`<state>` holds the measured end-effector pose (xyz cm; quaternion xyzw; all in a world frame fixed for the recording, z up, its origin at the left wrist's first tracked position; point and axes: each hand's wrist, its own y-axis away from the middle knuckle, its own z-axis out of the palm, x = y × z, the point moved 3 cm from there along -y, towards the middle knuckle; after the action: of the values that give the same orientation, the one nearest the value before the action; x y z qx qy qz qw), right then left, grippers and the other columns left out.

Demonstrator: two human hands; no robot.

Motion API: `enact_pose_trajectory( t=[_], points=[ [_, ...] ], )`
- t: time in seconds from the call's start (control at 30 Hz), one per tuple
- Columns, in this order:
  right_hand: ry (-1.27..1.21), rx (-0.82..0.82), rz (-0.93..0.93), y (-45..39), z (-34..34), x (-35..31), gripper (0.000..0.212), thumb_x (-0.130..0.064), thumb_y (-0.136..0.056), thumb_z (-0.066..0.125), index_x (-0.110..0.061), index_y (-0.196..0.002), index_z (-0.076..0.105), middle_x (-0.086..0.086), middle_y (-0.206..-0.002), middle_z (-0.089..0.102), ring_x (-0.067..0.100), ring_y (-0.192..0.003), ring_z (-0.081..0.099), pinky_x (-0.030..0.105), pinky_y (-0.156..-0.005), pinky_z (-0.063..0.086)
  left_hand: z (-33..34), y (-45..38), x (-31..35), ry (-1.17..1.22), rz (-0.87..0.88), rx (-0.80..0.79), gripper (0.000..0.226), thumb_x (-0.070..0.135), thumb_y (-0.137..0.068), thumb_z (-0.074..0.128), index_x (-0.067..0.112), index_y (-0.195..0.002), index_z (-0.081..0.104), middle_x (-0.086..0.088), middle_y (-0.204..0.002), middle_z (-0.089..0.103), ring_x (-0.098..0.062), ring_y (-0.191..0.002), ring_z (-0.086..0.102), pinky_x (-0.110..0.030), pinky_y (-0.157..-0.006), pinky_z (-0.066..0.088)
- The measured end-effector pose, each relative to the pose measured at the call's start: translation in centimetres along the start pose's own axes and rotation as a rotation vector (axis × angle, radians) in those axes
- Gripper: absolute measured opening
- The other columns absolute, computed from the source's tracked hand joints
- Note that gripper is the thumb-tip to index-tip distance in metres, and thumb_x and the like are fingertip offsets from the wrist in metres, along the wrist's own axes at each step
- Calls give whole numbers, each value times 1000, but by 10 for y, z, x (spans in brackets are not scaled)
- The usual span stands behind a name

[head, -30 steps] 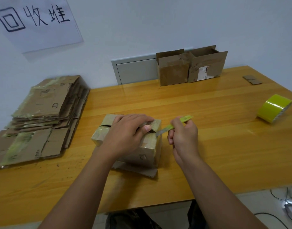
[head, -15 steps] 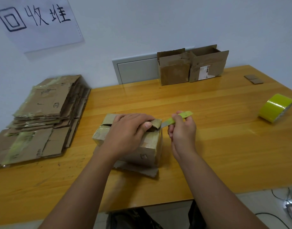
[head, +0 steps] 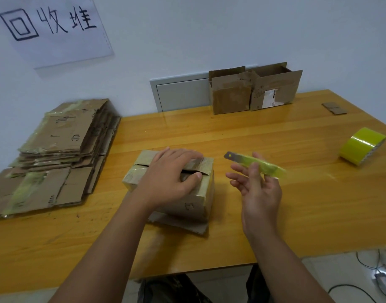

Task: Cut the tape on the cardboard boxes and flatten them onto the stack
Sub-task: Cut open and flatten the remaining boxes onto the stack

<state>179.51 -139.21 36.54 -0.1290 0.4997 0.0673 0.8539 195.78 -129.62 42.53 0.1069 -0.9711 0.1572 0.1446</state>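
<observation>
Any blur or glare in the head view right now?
Head view: the utility knife and right hand are motion-blurred; the left hand on the small box is sharp; soft glare on the table; wide-angle bowing at edges.

A white paper sign (head: 54, 29) taped to the wall reads "回收堆" in black handwritten strokes; a shipping label (head: 269, 98) on an open cardboard box (head: 275, 88) is too small to read.

Head view: from above the near table (head: 275, 132) edge, facing forward and down.
Range: close over the hands; far wall (head: 209, 29) visible.
</observation>
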Motion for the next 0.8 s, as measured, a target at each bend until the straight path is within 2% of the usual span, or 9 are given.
enact_pose_trajectory(
  t=[0.1, 0.2, 0.27, 0.33, 0.37, 0.43, 0.57, 0.7, 0.8],
  points=[
    [218, -158, -204, 13, 1, 0, 32, -47, -101, 44, -37, -131, 53, -6, -110, 73, 15, -98, 71, 26, -78, 57, -1, -4, -3, 21, -4, -32, 52, 54, -88, 44, 35, -136, 53, 18, -136, 54, -6, -130, 40, -32, -109, 24],
    [364, -291, -279, 27, 5, 8, 43, -53, -100, 42, -28, -132, 55, -23, -119, 67, 4, -107, 66, 27, -86, 56, -1, -9, -5, 22, 3, -18, 39, 47, -97, 50, 31, -132, 59, 15, -133, 59, -10, -128, 47, -39, -109, 32],
    [328, -295, -250, 32, 6, 10, 30, -52, -97, 50, -37, -122, 59, -14, -110, 71, 10, -104, 67, 28, -83, 55, 0, -11, -4, 16, 0, 31, 32, 40, -101, 49, 30, -128, 62, 14, -128, 63, -10, -124, 51, -39, -107, 34],
    [234, -239, -181, 30, 5, 8, 17, -48, -93, 58, -40, -107, 62, -3, -93, 72, 18, -87, 70, 31, -72, 56, 2, -11, -3, 6, -17, 75, 31, 40, -103, 44, 31, -124, 64, 16, -124, 64, -7, -121, 52, -32, -104, 30],
    [198, -210, -148, 26, 3, 7, 14, -44, -93, 58, -38, -104, 63, 0, -86, 71, 19, -81, 70, 29, -68, 55, 3, -11, -2, 4, -25, 87, 33, 42, -103, 40, 32, -123, 64, 17, -122, 65, -5, -119, 52, -29, -102, 27],
    [131, -196, -79, 16, 0, 5, 18, -32, -94, 54, -33, -111, 61, 6, -79, 71, 21, -77, 69, 26, -67, 54, 4, -10, -2, 10, -36, 93, 38, 46, -101, 34, 33, -119, 64, 18, -119, 65, -3, -116, 52, -25, -101, 21],
    [108, -333, -26, 1, -14, 0, 27, -21, -94, 54, -23, -120, 64, 12, -86, 72, 27, -85, 70, 27, -70, 54, 4, -8, -1, 6, -49, 97, 43, 50, -98, 30, 34, -121, 63, 20, -121, 64, -2, -119, 50, -25, -107, 13],
    [21, -454, 92, -2, -23, 2, 26, -26, -84, 68, -23, -108, 75, 14, -90, 72, 28, -90, 69, 30, -76, 54, 4, -6, -2, -4, -69, 94, 37, 49, -100, 32, 34, -120, 59, 20, -117, 63, -3, -116, 51, -30, -114, 11],
    [72, -539, 72, -7, -19, 4, 26, -27, -81, 71, -18, -105, 76, 9, -102, 69, 30, -100, 67, 34, -83, 54, 4, -6, -3, -7, -83, 91, 27, 45, -102, 36, 33, -114, 57, 19, -109, 63, -3, -109, 53, -33, -115, 13]
  ],
)
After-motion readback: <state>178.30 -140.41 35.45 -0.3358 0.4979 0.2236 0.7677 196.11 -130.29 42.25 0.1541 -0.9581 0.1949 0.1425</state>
